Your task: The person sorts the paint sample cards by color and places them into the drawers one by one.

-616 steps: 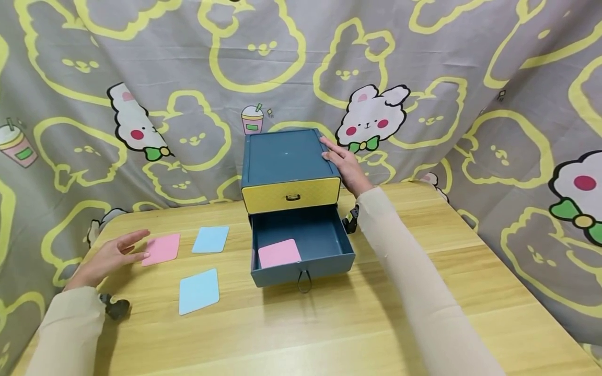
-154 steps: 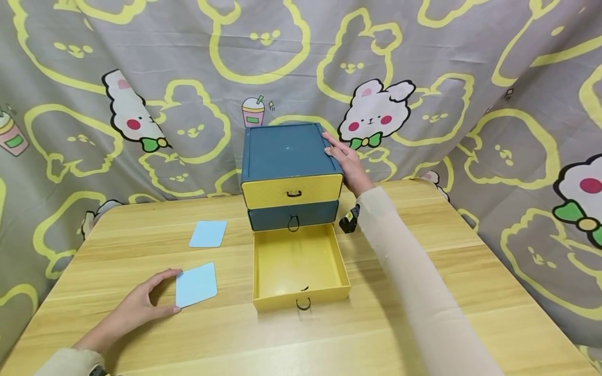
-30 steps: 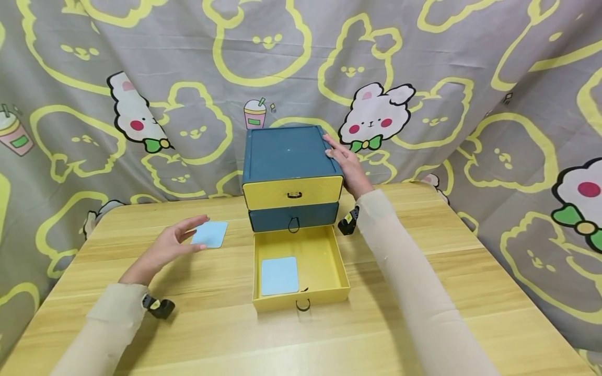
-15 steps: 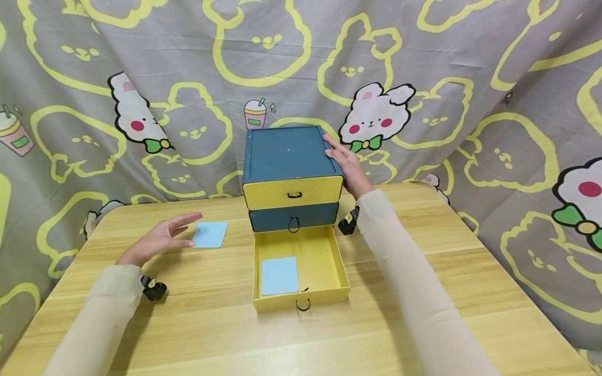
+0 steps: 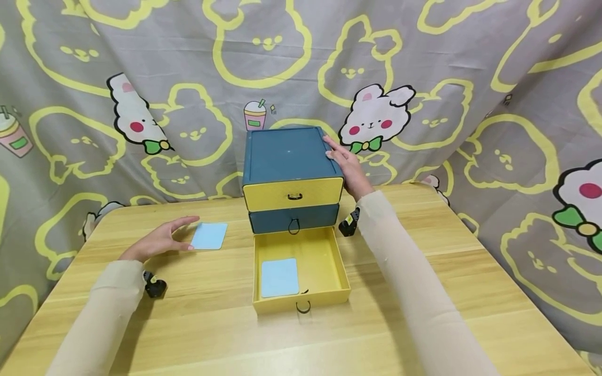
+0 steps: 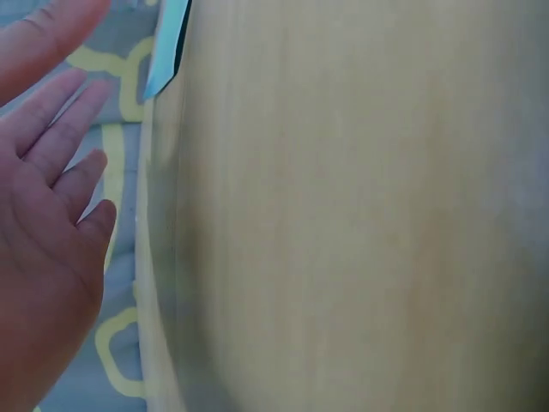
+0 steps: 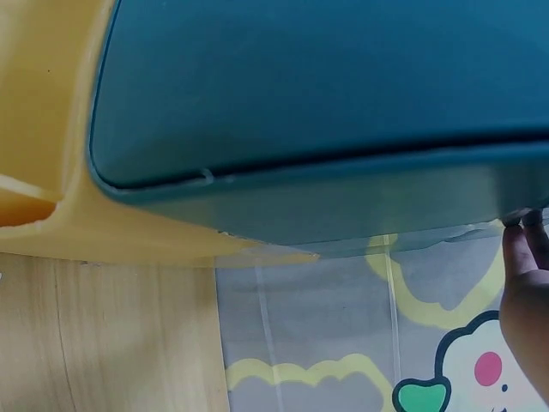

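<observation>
A light blue square card [image 5: 209, 236] lies on the table with my left hand [image 5: 162, 240] at its left edge, thumb and fingers spread. Whether they touch it I cannot tell. The left wrist view shows relaxed fingers [image 6: 64, 146] and a corner of the card [image 6: 167, 51]. Another light blue card [image 5: 279, 278] rests flat in the left half of the pulled-out yellow bottom drawer [image 5: 324, 256]. Against the right side of the drawer box [image 5: 289, 156] rests my right hand [image 5: 349, 167], fingertips at the top edge; the right wrist view shows this hand [image 7: 525, 300] partly.
Above the yellow drawer, a dark blue drawer [image 5: 270, 218] and a yellow top drawer [image 5: 270, 196] are pushed in. A patterned curtain [image 5: 291, 31] hangs behind the wooden table [image 5: 211, 334]. Black wrist cameras sit at both cuffs.
Since the oldest frame, the pink cards have gone from sight, the blue drawer is closed and the yellow one pulled out. One blue card has moved into it. Lately my left hand shifted slightly left.
</observation>
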Demonstrator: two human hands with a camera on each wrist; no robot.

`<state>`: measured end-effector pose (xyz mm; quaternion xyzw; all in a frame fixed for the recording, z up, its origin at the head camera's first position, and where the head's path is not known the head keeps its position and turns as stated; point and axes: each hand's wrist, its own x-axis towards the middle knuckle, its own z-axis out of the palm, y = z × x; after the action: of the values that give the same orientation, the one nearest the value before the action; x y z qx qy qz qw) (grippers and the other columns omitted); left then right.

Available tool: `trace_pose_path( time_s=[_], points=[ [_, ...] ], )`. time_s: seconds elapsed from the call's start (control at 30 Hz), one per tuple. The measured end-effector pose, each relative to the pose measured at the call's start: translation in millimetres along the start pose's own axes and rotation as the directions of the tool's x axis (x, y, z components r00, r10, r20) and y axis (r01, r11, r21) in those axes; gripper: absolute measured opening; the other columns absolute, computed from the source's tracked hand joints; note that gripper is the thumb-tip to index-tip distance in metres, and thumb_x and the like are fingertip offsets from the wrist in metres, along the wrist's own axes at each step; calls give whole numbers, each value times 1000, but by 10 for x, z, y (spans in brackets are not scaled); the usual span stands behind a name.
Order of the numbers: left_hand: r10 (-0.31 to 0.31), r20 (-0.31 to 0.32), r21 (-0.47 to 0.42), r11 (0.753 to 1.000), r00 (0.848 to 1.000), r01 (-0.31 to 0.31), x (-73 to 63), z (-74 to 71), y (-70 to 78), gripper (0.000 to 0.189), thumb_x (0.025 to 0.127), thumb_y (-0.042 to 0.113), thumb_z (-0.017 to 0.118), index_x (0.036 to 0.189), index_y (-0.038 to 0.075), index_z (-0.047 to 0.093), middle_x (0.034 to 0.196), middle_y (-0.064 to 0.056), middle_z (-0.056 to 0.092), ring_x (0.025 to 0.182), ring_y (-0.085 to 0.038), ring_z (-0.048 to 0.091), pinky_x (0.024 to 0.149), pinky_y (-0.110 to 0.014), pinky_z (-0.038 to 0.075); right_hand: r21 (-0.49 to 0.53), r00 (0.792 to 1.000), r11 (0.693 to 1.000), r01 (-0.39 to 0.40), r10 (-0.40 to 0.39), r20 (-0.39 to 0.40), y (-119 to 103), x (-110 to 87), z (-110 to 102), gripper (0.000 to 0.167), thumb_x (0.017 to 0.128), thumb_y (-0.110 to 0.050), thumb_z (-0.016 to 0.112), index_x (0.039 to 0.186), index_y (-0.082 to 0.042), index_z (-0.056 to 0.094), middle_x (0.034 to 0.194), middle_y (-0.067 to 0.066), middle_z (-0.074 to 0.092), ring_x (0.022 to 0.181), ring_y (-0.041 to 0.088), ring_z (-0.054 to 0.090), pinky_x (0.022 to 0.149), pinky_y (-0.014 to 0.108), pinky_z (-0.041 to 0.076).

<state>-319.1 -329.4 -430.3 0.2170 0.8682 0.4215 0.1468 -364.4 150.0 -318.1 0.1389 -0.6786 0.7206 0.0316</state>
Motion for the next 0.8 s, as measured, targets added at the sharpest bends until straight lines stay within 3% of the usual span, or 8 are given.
trace_pose_path(
  time_s=[0.27,0.5,0.8],
  points=[
    [-11,39,-19,1000,999,12,50,-1,-37,88,78,16,77,147,-1,25,154,-23,12,140,-44,3,108,-64,8,1,1000,1000,10,-10,1,-3,-5,6,50,94,-21,52,143,-20,43,149,-15,34,139,15,25,110,45,29],
    [-30,63,32,999,998,28,93,-21,-23,88,78,18,77,147,0,25,154,-26,3,139,-46,-8,104,-69,6,9,1000,1000,6,-6,-5,-11,-11,15,49,94,-21,51,143,-19,43,149,-15,34,138,14,27,109,43,31],
    [-60,116,46,997,992,55,130,-45,-41,90,76,18,78,148,1,26,153,-30,5,138,-51,-2,103,-69,10,26,1000,1000,-3,3,-7,-5,-8,20,50,93,-21,52,143,-20,43,149,-15,34,138,14,27,109,44,30]
  ],
)
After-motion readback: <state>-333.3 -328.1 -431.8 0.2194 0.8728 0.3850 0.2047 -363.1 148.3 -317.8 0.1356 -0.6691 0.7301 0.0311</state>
